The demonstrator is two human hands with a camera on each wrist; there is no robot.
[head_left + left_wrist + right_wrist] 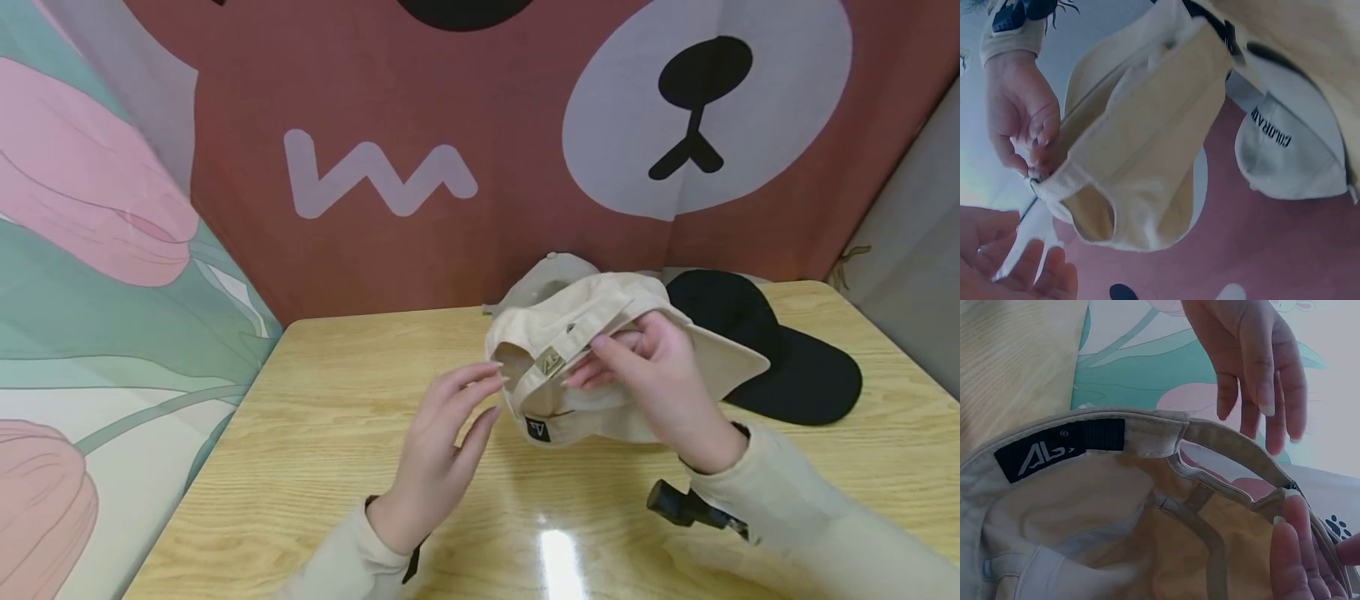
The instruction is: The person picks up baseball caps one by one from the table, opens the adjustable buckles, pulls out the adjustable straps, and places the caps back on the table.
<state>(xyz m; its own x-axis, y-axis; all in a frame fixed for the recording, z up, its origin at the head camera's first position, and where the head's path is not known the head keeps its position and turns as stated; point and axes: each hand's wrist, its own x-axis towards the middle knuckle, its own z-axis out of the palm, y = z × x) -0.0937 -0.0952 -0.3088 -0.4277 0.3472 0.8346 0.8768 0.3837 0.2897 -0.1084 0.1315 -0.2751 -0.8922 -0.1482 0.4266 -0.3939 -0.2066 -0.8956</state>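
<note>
A beige baseball cap (611, 292) is tilted above the table, its back strap and small metal buckle (550, 362) facing me. My right hand (667, 383) pinches the strap side of the rim, thumb outside and fingers inside, as the right wrist view also shows. Just left of the strap is my left hand (442, 450), fingers loosely bent and apart from the cap. In the right wrist view, a black label (1060, 450) with pale lettering sits on the inner band. The cap's brim (727, 358) points right.
Behind the held cap stands a pale grey cap (543, 279), its dark lettering visible in the left wrist view. A black cap (802, 371) lies to the right on the wooden table (337, 400). A printed cloth (412, 250) hangs along the table's back edge.
</note>
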